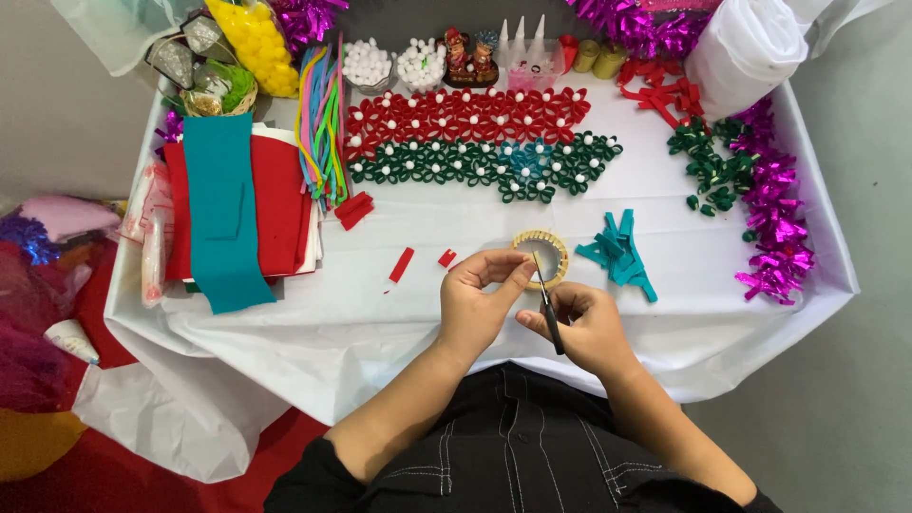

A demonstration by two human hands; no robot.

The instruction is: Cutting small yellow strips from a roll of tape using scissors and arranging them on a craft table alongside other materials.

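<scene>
— While the left hand (475,304) pinches the edge of the tape roll (542,255), what does that roll look like?

— Small yellowish ring, pale hollow in the middle, lying on the white counter (570,214) just at 12 o'clock of both hands. The left grip is pressed together on something at its rim, too small to tell what.

— And the right hand (584,328)?

— Its grip is wrapped around dark-handled scissors (546,304), blades pointing to 12 o'clock and reaching the roll.

— Any packages?

— At 10 o'clock, a clear bag of yellow pom-poms (255,43). At 12 o'clock, two clear cups of white balls (394,65) and clear cone-tipped bottles (524,52). Teal strips (619,252) lie at 2 o'clock, just beside the roll.
</scene>
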